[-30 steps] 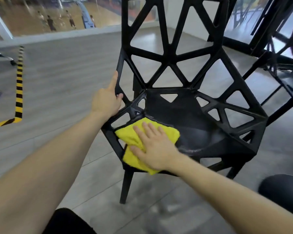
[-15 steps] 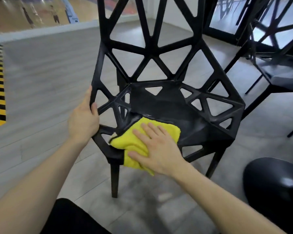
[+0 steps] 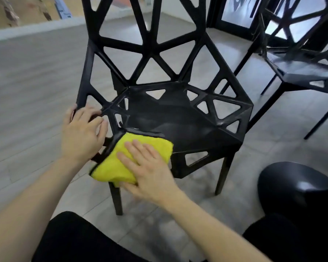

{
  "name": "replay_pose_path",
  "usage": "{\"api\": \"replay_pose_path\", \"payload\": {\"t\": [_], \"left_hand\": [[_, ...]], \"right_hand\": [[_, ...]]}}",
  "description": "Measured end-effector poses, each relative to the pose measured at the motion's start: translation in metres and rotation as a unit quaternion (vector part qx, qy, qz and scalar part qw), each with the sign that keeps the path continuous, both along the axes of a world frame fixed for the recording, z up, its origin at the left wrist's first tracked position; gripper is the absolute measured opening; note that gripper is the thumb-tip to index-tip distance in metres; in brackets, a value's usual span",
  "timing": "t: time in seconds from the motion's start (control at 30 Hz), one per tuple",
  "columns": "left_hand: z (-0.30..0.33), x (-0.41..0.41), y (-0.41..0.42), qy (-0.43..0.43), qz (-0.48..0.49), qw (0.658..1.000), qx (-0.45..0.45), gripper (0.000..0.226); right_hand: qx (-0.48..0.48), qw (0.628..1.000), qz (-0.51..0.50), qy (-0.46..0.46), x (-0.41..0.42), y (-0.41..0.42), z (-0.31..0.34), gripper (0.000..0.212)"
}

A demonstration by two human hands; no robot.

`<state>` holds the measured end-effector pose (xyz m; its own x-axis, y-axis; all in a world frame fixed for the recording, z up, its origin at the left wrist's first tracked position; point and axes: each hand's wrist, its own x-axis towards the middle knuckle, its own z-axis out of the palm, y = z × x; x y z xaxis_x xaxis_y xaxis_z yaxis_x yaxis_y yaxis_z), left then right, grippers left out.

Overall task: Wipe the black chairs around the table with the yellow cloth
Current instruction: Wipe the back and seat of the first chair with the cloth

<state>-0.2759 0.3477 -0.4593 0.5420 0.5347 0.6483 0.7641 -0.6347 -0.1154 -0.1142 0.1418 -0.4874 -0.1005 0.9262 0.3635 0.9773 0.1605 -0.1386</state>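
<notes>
Grey floor (image 3: 36,76) is lying open left of the black chair (image 3: 178,118). Right hand (image 3: 150,167) is pressing flat, fingers straight, on the yellow cloth (image 3: 121,161) overhanging the seat's front-left edge. Left hand (image 3: 81,135) is gripping the chair's left frame. Second chair (image 3: 301,70) is standing near, at right.

Grey plank floor (image 3: 36,76); pale low ledge (image 3: 27,29) behind; dark-framed glass panels (image 3: 240,10) at right, daylight through them.

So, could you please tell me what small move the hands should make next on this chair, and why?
Probably slide the right hand and cloth across the seat toward its far side: the cloth sits only on the near-left corner, while the left hand holds the chair frame.
</notes>
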Motion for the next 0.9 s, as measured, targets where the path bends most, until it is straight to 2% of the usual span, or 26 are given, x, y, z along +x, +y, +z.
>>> {"api": "replay_pose_path", "payload": {"t": [0.07,0.17,0.27,0.33,0.43,0.53,0.6,0.7,0.73,0.83,0.9], "left_hand": [[0.003,0.0,-0.003,0.039,0.027,0.998,-0.038,0.059],[0.004,0.002,-0.008,0.042,0.048,0.997,-0.032,0.061],[0.002,0.004,-0.01,0.054,0.047,0.997,-0.038,0.06],[0.001,0.006,-0.01,0.052,0.047,0.997,-0.037,0.06],[-0.001,0.004,-0.006,0.064,0.046,0.996,-0.029,0.063],[0.0,0.001,-0.002,0.085,0.037,0.995,-0.026,0.067],[0.0,-0.001,-0.001,0.091,0.032,0.995,-0.036,0.067],[0.005,0.004,-0.005,0.087,0.027,0.995,-0.03,0.056],[0.007,0.008,-0.008,0.091,0.026,0.995,-0.031,0.049],[0.006,0.032,-0.014,0.089,0.003,0.994,-0.059,0.037],[0.002,0.052,-0.015,0.075,-0.041,0.993,-0.087,0.038]], "right_hand": [[0.012,0.998,-0.058,-0.013,0.072,-0.035,-0.002,0.081],[-0.008,0.975,-0.223,0.01,0.172,-0.063,0.009,0.083],[0.027,0.938,-0.34,0.055,0.144,-0.045,0.011,0.075],[0.061,0.95,-0.298,0.064,0.069,-0.025,0.005,0.066],[0.014,0.995,-0.096,0.01,-0.028,-0.001,-0.005,0.065],[0.024,0.999,-0.014,-0.02,0.001,-0.009,-0.008,0.067],[0.046,0.997,-0.065,-0.018,0.068,-0.04,-0.008,0.068],[0.053,0.966,-0.25,0.027,0.182,-0.074,0.001,0.065],[0.045,0.95,-0.306,0.043,0.198,-0.073,0.006,0.065],[0.051,0.936,-0.341,0.074,0.143,-0.044,0.005,0.065],[0.033,0.971,-0.229,0.063,0.063,-0.023,0.011,0.071]]}}
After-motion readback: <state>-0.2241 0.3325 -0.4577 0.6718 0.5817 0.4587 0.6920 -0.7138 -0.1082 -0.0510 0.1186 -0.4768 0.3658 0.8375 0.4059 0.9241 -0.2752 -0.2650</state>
